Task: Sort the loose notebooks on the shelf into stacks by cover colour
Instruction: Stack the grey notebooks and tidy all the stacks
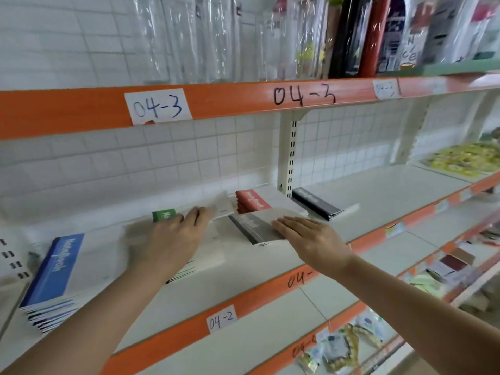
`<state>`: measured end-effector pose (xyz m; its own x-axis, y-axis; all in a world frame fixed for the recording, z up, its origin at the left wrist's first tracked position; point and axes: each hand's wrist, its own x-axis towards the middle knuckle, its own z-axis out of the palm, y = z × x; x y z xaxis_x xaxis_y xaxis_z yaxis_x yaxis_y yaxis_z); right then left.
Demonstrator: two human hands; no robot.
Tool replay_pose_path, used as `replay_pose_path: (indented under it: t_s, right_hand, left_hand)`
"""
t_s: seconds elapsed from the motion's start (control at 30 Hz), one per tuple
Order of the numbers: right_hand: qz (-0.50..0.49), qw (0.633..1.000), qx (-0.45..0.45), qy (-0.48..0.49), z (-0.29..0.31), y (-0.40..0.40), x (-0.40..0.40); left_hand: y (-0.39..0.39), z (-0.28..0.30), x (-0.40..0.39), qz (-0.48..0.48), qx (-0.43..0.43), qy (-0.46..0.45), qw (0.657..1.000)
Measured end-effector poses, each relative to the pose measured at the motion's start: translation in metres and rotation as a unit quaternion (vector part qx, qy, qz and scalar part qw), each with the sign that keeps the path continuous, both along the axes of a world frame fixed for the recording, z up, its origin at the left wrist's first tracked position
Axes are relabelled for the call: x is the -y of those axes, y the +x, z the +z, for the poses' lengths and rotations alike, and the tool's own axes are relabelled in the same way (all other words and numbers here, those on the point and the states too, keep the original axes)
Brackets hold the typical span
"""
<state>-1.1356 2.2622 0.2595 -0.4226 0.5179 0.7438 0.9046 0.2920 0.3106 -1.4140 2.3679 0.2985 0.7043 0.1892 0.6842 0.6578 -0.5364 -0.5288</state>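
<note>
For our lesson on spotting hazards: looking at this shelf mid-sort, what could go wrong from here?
1. The blue notebook stack is fanned out and leaning at the shelf's left end; a nudge might spill it.
2. The left hand covers most of the green notebook, so its colour could be misjudged.
3. The grey notebook under the right hand lies close to the red stack and the black stack; sliding it may mix colours.

The white shelf (378, 201) with an orange front edge carries a blue notebook stack (51, 274), green notebooks (163, 215), a grey notebook (254, 228), a red stack (251, 201) and a black stack (316, 203).
</note>
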Motion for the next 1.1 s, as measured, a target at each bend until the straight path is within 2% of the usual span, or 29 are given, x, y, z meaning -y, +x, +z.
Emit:
replay_pose_path:
  t_s: [0.13, 0.43, 0.7, 0.83, 1.0, 1.1]
  right_hand:
    - [-0.035, 0.999, -0.009, 0.003, 0.004, 0.039, -0.011]
    - [-0.115, 0.993, -0.025, -0.015, -0.001, 0.119, -0.027]
    - [-0.155, 0.984, -0.043, -0.082, -0.011, 0.193, -0.048]
    - [-0.145, 0.981, -0.024, -0.125, -0.020, 0.240, -0.066]
    - [-0.078, 0.986, 0.013, -0.146, -0.031, 0.290, -0.092]
    - [-0.048, 0.975, 0.033, -0.214, -0.044, 0.316, -0.104]
  left_hand:
    - [0.037, 0.006, -0.019, -0.018, -0.008, 0.014, 1.000]
    - [0.105, 0.003, -0.064, -0.085, -0.022, -0.017, 0.996]
    - [0.157, -0.009, -0.078, -0.126, -0.012, -0.039, 0.991]
    - [0.186, -0.010, -0.075, -0.129, -0.002, -0.017, 0.992]
    - [0.224, -0.025, -0.071, -0.082, -0.004, -0.016, 0.997]
    - [0.244, -0.028, -0.062, -0.053, -0.004, -0.021, 0.998]
